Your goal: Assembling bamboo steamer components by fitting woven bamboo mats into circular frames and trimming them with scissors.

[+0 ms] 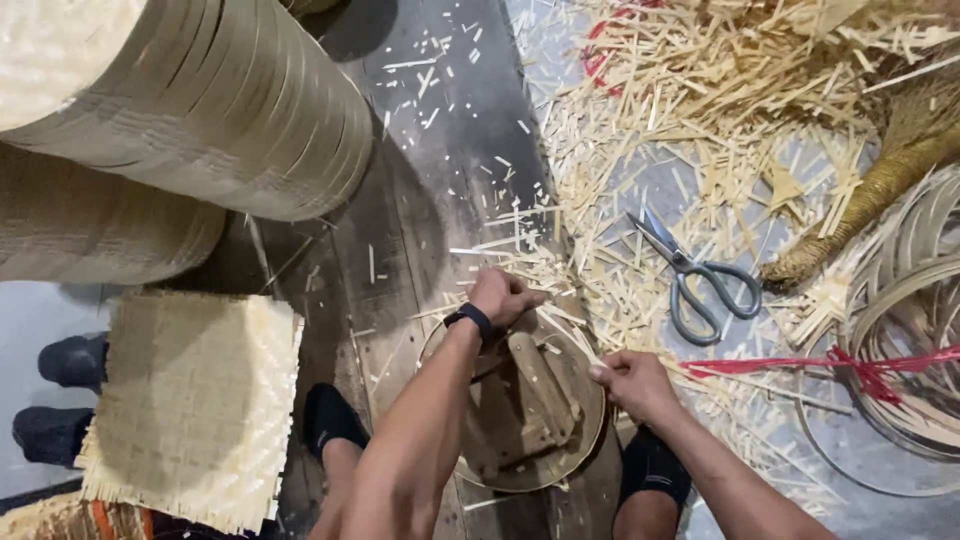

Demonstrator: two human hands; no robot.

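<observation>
While both the left hand (503,296) and right hand (634,383) are clenched on the rim of a round bamboo frame (525,410), the woven square mats (190,400) and scissors (695,275) lie untouched, so its fitting looks barely begun.

Bare forearms, no sleeves — black band on wrist of left hand (503,296); right hand (633,384) unadorned — black socks on feet.

No packages, no labels, no signs, no screens anywhere in view.
</observation>
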